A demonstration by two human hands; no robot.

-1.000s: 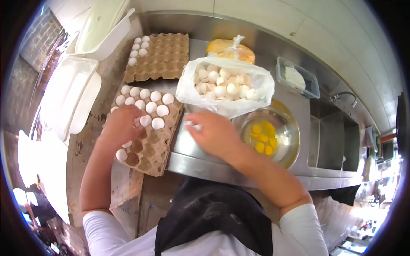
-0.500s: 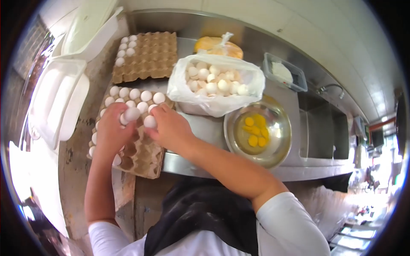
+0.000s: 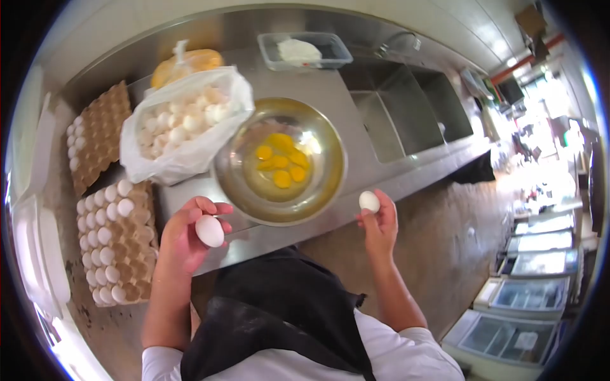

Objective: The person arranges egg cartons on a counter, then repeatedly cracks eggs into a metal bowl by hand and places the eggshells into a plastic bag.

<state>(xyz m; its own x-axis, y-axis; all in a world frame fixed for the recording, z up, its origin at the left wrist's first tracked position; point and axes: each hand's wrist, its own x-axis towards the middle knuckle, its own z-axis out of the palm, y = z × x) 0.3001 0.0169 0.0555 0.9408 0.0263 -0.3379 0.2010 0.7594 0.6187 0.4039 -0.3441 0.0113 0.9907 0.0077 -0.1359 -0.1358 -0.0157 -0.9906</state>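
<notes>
My left hand (image 3: pixel 186 236) is closed round a white egg (image 3: pixel 210 231), just off the counter's front edge. Over to the right, my right hand (image 3: pixel 381 222) grips another egg (image 3: pixel 368 202) between thumb and fingers, out past the counter edge. Between and beyond both hands sits a wide metal bowl (image 3: pixel 330 171) holding several yolks (image 3: pixel 279 160) in clear egg white. A cardboard egg tray (image 3: pixel 143 244), partly filled with white eggs, lies left of my left hand. Behind it, a plastic bag (image 3: pixel 181 168) full of eggshells leans close to the bowl's left side.
A second egg tray (image 3: pixel 105 136) with a few eggs lies at the far left. A tied bag with yellow contents (image 3: pixel 197 60) and a clear plastic container (image 3: pixel 305 51) stand at the back. Metal sinks (image 3: pixel 406 114) are on the right, white containers (image 3: pixel 51 254) at the left edge.
Both hands left the egg tray, each carrying an egg. The left came in front of the bowl; the right swung far right. The view turned right.
</notes>
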